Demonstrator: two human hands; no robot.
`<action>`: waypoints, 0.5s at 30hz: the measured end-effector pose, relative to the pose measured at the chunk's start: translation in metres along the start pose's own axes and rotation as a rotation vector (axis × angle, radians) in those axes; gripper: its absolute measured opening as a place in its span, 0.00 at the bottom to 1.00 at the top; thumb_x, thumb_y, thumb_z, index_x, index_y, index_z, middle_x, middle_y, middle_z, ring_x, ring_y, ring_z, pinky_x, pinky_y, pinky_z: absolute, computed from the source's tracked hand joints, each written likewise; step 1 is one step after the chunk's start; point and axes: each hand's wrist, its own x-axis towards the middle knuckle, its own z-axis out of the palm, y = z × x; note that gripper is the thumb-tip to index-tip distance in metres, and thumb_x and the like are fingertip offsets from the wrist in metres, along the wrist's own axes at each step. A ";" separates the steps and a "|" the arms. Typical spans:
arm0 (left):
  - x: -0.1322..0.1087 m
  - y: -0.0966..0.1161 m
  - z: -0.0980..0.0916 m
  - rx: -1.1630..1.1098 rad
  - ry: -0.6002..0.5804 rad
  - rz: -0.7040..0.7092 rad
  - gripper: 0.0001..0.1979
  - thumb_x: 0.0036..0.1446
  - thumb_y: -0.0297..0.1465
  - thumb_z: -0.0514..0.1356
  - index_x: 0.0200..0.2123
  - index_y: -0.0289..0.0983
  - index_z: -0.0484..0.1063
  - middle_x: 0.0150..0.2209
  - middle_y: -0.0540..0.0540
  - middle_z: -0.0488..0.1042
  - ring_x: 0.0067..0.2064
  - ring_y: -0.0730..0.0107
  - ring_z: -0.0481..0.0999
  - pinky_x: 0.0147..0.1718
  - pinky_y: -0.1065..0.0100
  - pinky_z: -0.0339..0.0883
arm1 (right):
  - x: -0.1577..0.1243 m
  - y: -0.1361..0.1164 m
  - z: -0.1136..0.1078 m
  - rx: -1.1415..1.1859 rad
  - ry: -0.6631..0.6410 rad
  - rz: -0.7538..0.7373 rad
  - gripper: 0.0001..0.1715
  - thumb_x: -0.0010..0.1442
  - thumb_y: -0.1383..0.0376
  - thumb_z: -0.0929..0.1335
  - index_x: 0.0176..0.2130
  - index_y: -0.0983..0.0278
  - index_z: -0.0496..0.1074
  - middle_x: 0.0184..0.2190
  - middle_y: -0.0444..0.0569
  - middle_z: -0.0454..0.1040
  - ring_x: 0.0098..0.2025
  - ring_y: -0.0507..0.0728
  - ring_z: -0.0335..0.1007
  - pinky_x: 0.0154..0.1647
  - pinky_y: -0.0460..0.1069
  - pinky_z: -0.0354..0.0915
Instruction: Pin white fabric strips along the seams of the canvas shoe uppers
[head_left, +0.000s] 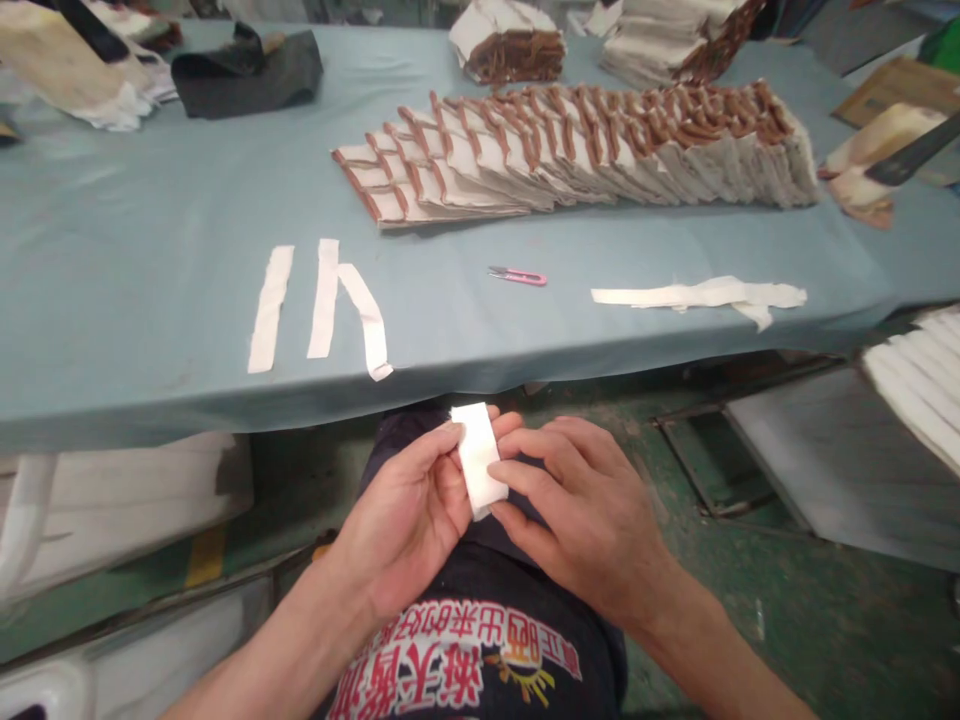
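Observation:
A short white fabric strip (478, 458) is held upright over my lap, below the table's front edge. My left hand (405, 515) pinches its left side between thumb and fingers. My right hand (581, 510) closes on its right side, fingers pressed against the strip. On the blue-grey table (150, 250) lie three more white strips (324, 298) at the left, and a bundle of long white strips (701, 294) at the right.
Small pink snips (517, 276) lie mid-table. Behind them runs a fanned row of white pieces with brown trim (585, 150), with further stacks (510, 42) at the back. A dark cloth (247, 72) sits back left. White stacked material (922, 380) is at the right.

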 end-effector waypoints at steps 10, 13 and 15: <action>0.009 -0.005 -0.001 0.033 0.011 -0.047 0.20 0.73 0.26 0.49 0.46 0.25 0.81 0.45 0.34 0.86 0.42 0.65 0.86 0.43 0.68 0.80 | -0.007 0.002 0.005 0.074 0.016 0.053 0.08 0.68 0.72 0.69 0.36 0.61 0.76 0.36 0.47 0.81 0.40 0.59 0.72 0.55 0.59 0.66; 0.012 -0.007 -0.008 0.053 -0.089 -0.022 0.18 0.73 0.29 0.53 0.43 0.27 0.82 0.43 0.35 0.85 0.42 0.66 0.85 0.45 0.69 0.79 | -0.010 0.000 0.011 0.167 0.057 0.170 0.09 0.67 0.74 0.69 0.37 0.61 0.73 0.35 0.47 0.80 0.40 0.59 0.73 0.49 0.58 0.68; 0.014 -0.009 -0.016 0.102 -0.207 0.029 0.12 0.67 0.31 0.63 0.43 0.29 0.83 0.42 0.38 0.85 0.41 0.67 0.83 0.44 0.72 0.78 | -0.012 -0.001 0.017 0.224 0.071 0.249 0.08 0.68 0.74 0.69 0.37 0.62 0.72 0.37 0.48 0.80 0.41 0.59 0.74 0.46 0.57 0.67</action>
